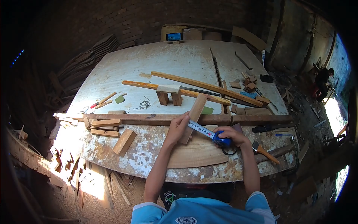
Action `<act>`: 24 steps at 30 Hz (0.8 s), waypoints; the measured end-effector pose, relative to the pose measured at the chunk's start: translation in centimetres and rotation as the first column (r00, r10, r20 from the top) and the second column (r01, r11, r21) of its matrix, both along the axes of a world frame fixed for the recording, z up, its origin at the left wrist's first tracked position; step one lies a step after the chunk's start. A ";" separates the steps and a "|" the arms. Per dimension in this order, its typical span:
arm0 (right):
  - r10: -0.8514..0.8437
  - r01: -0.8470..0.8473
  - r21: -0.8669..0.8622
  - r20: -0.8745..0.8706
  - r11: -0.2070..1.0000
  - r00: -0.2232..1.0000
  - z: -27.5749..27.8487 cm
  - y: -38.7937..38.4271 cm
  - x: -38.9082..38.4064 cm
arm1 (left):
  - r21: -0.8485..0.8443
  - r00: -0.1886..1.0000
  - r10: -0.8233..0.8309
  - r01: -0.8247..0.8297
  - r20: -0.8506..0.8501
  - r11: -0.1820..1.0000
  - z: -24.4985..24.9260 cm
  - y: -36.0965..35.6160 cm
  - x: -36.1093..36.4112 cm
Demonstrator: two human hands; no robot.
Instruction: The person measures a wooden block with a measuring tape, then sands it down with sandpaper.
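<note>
My left hand point(179, 127) is closed round a flat wooden piece point(198, 107), which stands at a slant over the bench. In my right hand point(234, 136) is a blue tape measure point(222, 140). Its white blade point(200, 129) is pulled out and lies across the wooden piece, its end by my left fingers. Below both hands a wide, thin board point(197, 155) rests on the bench. A long wooden beam point(149, 119) runs behind my hands.
On the bench point(126, 59) lie long strips point(179, 78), a small wooden stand point(169, 89), nails point(143, 105), a loose block point(125, 142) and a brush point(266, 152). A phone point(174, 36) stands at the far edge. A person point(323, 80) is at the far right.
</note>
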State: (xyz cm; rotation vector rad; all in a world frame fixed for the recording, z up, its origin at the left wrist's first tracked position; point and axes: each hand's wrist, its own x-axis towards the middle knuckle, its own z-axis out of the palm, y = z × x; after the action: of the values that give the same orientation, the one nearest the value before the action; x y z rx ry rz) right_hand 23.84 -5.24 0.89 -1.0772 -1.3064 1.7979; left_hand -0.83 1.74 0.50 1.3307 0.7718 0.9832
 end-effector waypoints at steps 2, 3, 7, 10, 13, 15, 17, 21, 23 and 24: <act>0.007 -0.007 0.012 0.005 1.000 1.000 0.0 0.1 0.1 | -0.026 1.000 0.001 0.000 0.027 1.000 -0.1 0.0 0.0; 0.010 -0.010 0.017 0.007 1.000 1.000 -0.1 0.1 0.1 | -0.034 0.999 -0.002 0.004 0.037 0.999 0.0 0.0 0.0; 0.017 -0.017 0.010 0.020 1.000 1.000 -0.4 0.2 0.4 | -0.070 0.998 -0.017 0.021 0.064 0.997 0.2 -0.1 0.0; 0.012 -0.013 0.026 0.043 1.000 0.999 -0.7 0.3 0.4 | -0.082 0.997 -0.015 0.021 0.074 0.996 0.3 -0.1 0.0; 0.012 -0.014 0.028 0.054 1.000 0.998 -0.7 0.3 0.5 | -0.078 0.997 -0.015 0.021 0.079 0.997 0.2 0.0 0.1; -0.004 0.001 0.045 0.068 0.999 0.998 -0.9 0.3 0.5 | -0.080 0.996 -0.014 0.021 0.082 0.997 0.2 -0.1 0.1; -0.012 0.010 0.029 0.072 1.000 0.997 -0.8 0.3 0.5 | -0.090 0.996 -0.010 0.018 0.087 0.996 0.3 -0.2 0.1; 0.008 -0.009 0.012 0.072 1.000 0.997 -0.3 0.2 0.4 | -0.084 0.996 0.000 0.007 0.084 0.996 0.0 0.0 0.2; -0.005 0.002 0.032 0.096 0.999 0.995 -0.5 0.2 0.4 | -0.090 0.997 0.015 -0.008 0.081 0.996 0.1 -0.1 0.3; -0.012 0.007 0.041 0.108 0.999 0.994 -0.5 0.2 0.4 | -0.090 0.997 0.015 -0.007 0.082 0.996 0.1 -0.1 0.3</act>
State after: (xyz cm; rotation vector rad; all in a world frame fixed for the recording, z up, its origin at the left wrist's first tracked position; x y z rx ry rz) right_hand 24.29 -5.04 0.36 -1.1705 -1.3934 1.7191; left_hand -0.57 1.68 0.59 1.2025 0.7525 0.9948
